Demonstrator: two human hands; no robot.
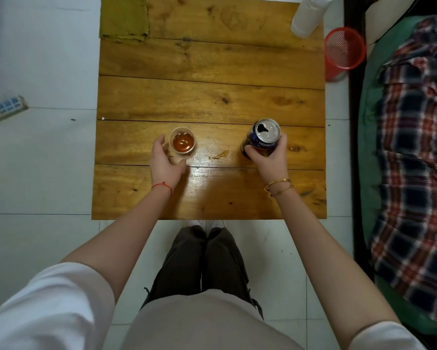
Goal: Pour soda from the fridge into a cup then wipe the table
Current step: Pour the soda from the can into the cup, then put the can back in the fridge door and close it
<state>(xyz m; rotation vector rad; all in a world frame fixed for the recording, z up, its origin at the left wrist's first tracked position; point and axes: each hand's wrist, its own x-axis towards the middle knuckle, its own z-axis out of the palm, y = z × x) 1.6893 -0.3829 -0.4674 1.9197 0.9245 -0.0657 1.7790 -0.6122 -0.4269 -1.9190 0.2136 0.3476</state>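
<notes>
Bench: square wooden plank bench (210, 97), seen from above by the head camera; the person stands at its near edge.
Cup: small clear plastic cup (182, 141) holding brown soda, upright on the near-left part of the bench.
Can: dark blue aluminium soda can (261, 138), tab open, upright or nearly so, on the near-right part of the bench, well apart from the cup.
Left grip: left hand (165, 164) spread loosely around the near-left side of the cup; whether the fingers touch the wall cannot be told.
Right grip: right hand (270, 157) wrapped round the can body, thumb and fingers curled on it.
Spill: small amber puddle of soda (220, 154) on the bench between cup and can, with finer droplets around it.
Cloth: olive-green folded cloth (124, 18) at the far-left corner of the bench, untouched.
Other items: white paper roll (309, 16) at the far-right corner; red mesh plastic bin (343, 51) on the floor beside the bench.
Step in hand: pouring appears finished; the can looks to be set down or nearly so.
Next move, judged: release the can, reach across to the cloth, and wipe the puddle without knocking the light cup.
</notes>
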